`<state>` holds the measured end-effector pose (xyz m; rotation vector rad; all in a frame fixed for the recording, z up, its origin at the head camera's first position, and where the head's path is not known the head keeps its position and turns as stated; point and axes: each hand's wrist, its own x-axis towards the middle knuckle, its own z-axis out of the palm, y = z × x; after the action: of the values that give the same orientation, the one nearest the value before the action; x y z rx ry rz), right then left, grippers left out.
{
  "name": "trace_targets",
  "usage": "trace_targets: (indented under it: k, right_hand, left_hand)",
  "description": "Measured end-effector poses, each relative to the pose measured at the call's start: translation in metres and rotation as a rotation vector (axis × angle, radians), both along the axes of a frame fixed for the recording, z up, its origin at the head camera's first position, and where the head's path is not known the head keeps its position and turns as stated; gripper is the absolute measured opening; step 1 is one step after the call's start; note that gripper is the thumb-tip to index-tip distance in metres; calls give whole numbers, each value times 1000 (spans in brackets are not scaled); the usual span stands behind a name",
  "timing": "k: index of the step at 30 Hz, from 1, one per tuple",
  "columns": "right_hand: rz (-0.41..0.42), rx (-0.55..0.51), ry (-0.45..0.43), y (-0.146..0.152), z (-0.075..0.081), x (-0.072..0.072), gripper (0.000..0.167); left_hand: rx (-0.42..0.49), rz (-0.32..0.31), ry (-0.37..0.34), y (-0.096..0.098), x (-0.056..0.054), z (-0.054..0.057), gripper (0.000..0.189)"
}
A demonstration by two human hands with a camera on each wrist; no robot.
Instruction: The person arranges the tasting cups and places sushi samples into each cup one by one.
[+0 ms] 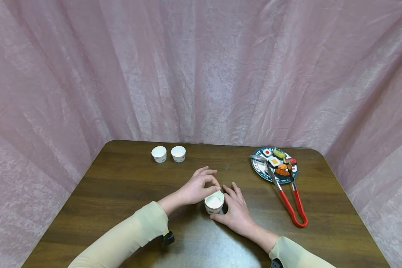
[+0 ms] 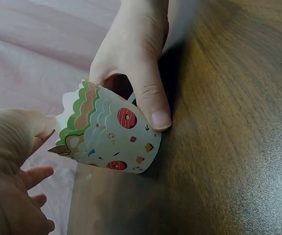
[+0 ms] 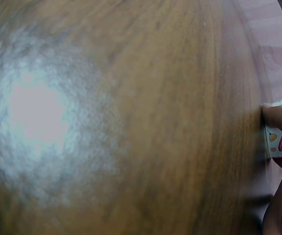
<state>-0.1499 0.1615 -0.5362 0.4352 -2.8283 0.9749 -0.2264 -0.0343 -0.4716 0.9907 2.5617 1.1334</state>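
Two hands meet at a stack of nested paper cups [image 1: 213, 207], low centre in the head view: the left hand [image 1: 195, 187] pinches its rim, while the right hand [image 1: 236, 214] grips its side. Upper left of centre stand two white cups [image 1: 159, 154]. At right, red-handled tongs [image 1: 284, 199] lie across a plate [image 1: 260, 173] bearing sushi pieces [image 1: 274, 161]; capitals ring its rim, too small to read surely.

In the left wrist view, the stack sits at centre, scalloped rims layered, with red rounds printed below.

In the right wrist view, the right hand holds it at the right edge.
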Motion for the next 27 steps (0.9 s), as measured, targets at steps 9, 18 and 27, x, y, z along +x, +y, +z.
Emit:
trace_targets:
  k: [9,18,27]
  right_hand:
    - [7,-6,12,0,-1,0,73]
    - [12,1,-17,1,1,0,73]
    - [31,-26,-79,6,4,2,78]
  left_hand:
    - [-13,19,-17,1,0,4,7]
    - [-11,25,-26,0,0,4,7]
    - [-12,37,-31,0,0,7,8]
